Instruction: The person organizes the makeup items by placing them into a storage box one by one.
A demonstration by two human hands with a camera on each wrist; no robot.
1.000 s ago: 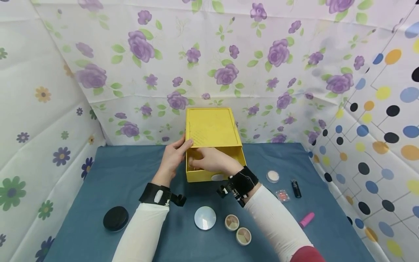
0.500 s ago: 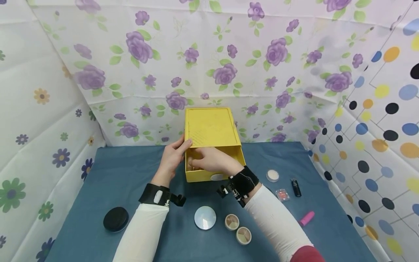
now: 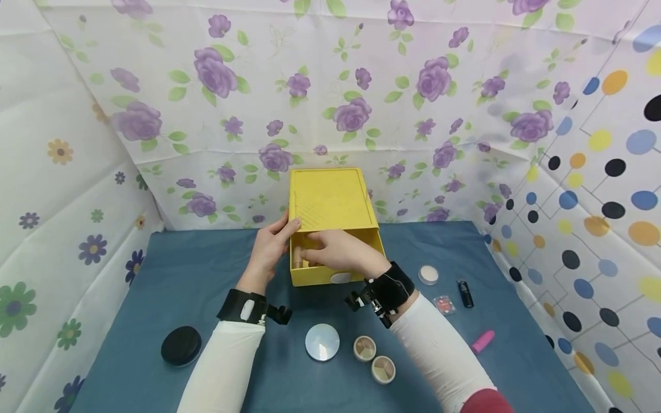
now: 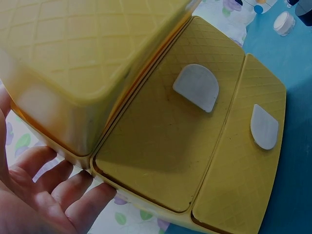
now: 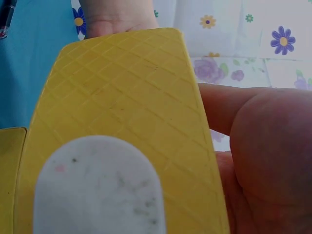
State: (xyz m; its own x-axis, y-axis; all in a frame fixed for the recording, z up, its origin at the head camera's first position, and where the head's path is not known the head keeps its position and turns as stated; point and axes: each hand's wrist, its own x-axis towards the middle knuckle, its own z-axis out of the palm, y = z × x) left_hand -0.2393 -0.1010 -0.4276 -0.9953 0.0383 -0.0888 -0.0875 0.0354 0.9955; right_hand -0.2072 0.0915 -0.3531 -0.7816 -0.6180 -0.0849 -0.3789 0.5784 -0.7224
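A yellow drawer cabinet (image 3: 333, 198) stands against the back wall, its top drawer (image 3: 315, 279) pulled out. My left hand (image 3: 265, 252) holds the cabinet's front left corner, thumb on top. In the left wrist view, the left fingers (image 4: 73, 187) touch its side beside the lower drawers. My right hand (image 3: 338, 250) reaches into the pulled-out drawer, thumb extended, fingertips partly hidden. Just left of the thumb, a small beige bottle-like item (image 3: 297, 257) is by the drawer's left wall. In the right wrist view, the drawer front (image 5: 122, 97) with its white handle (image 5: 100, 190) covers most of the hand.
On the blue cloth (image 3: 170, 275) lie a black round case (image 3: 181, 346), a silvery round disc (image 3: 322, 342), two three-shade pots (image 3: 365, 348), a white round pot (image 3: 428, 275), a small pink-filled clear case (image 3: 444, 304), a black tube (image 3: 465, 293) and a pink tube (image 3: 482, 342).
Inside the drawer, my right hand has shifted slightly right, and the beige item by the left wall now shows more. The left hand keeps its place on the cabinet.
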